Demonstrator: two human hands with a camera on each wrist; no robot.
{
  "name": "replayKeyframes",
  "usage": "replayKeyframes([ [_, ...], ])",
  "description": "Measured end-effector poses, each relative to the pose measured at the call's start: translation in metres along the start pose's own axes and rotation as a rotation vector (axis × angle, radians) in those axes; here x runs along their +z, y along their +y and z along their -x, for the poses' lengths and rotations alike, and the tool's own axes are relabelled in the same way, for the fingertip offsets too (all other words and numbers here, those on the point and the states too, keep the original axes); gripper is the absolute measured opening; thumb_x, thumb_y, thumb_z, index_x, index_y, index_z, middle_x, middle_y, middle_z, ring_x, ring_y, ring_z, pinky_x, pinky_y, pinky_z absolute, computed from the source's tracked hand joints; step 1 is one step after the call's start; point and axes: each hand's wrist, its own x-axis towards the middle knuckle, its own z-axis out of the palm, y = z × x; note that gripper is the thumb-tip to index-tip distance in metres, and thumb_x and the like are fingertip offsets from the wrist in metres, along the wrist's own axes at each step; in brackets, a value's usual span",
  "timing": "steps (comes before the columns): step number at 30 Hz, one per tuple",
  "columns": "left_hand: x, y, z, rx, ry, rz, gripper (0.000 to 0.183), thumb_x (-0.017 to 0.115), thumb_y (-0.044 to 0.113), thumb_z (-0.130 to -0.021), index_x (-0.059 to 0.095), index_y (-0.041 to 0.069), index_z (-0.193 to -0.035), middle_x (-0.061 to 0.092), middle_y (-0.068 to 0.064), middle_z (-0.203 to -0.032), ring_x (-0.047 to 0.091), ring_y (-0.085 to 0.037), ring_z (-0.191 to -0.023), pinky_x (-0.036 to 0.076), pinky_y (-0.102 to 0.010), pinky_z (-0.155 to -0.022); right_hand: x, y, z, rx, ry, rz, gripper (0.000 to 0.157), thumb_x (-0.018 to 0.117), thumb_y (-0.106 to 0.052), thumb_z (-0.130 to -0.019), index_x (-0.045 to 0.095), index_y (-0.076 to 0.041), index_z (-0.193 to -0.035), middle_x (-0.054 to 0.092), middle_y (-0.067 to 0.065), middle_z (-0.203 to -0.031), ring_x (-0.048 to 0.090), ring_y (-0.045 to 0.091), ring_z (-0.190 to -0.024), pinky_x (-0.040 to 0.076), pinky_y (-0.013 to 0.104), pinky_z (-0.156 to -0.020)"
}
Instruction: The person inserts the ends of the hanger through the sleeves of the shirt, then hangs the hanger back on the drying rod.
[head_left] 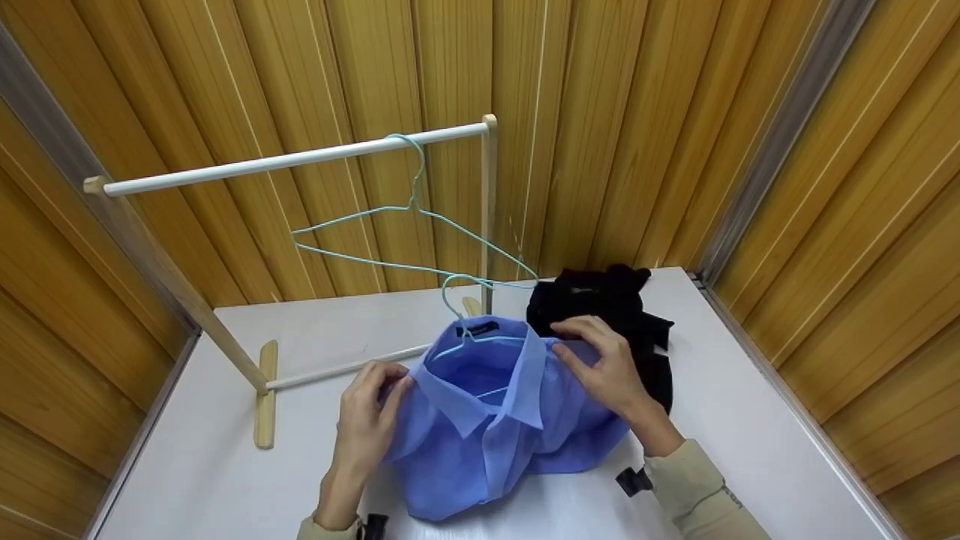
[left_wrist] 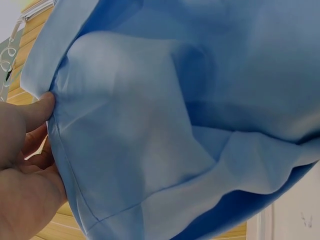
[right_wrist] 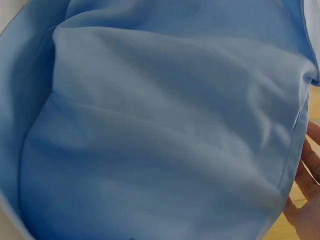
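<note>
Blue shirt [head_left: 454,469] on wire hanger [head_left: 466,335], near ctr of table [head_left: 739,420]; L grip [head_left: 364,420] pinches shirt L of collar, R grip [head_left: 611,367] R of collar. Blk clothes [head_left: 592,300] far R. Rack [head_left: 300,158] far L w/ 2nd hanger [head_left: 413,201].

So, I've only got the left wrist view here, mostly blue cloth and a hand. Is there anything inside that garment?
Observer: Yes. In the head view, a pale wire hanger sits inside the blue shirt, its hook sticking out of the neck.
Operator: Oh! And where's the other hand?
Observer: The right hand pinches the shirt beside the collar.
Operator: Is anything else lying around?
Observer: A heap of black cloth lies on the white table, behind that hand.
</note>
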Motion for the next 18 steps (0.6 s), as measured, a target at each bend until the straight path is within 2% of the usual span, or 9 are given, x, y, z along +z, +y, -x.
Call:
replayKeyframes([
  [3,0.0011,0.0004,-0.0001,0.010,0.001,0.005,0.009,0.069,0.001,-0.087,0.066,0.008,-0.092,0.061,0.006,-0.089,0.060,-0.009,-0.080,0.050,-0.020,-0.071,0.0028,-0.0035,-0.0013,0.012,-0.064,-0.020,0.032,0.071,0.005,-0.083,0.068,-0.003,-0.114,0.065,0.013,-0.108,0.061,0.030,-0.101,0.044,0.024,-0.093],
  [8,0.0024,0.0009,0.0001,0.008,-0.019,0.022,0.006,0.068,0.003,-0.088,0.066,0.007,-0.092,0.061,0.004,-0.089,0.061,-0.011,-0.080,0.050,-0.021,-0.071,0.0064,-0.0049,0.0000,0.028,-0.133,-0.053,0.026,0.069,0.004,-0.085,0.069,-0.004,-0.110,0.066,0.006,-0.105,0.061,0.025,-0.097,0.047,0.025,-0.089],
  [13,0.0040,0.0025,0.0009,-0.003,-0.047,0.036,0.004,0.067,0.005,-0.089,0.066,0.006,-0.093,0.060,0.002,-0.089,0.061,-0.013,-0.081,0.051,-0.022,-0.074,0.0091,-0.0064,0.0002,0.018,-0.145,-0.066,0.024,0.069,0.006,-0.084,0.069,-0.004,-0.106,0.067,0.003,-0.101,0.063,0.020,-0.091,0.051,0.027,-0.082],
  [18,0.0053,0.0041,0.0002,0.032,-0.047,0.010,0.006,0.069,0.005,-0.088,0.066,0.008,-0.093,0.060,0.005,-0.088,0.059,-0.010,-0.080,0.051,-0.024,-0.070,0.0104,-0.0094,-0.0019,-0.006,-0.116,-0.045,0.023,0.070,0.010,-0.081,0.069,-0.004,-0.099,0.066,0.004,-0.094,0.062,0.018,-0.084,0.050,0.025,-0.075],
])
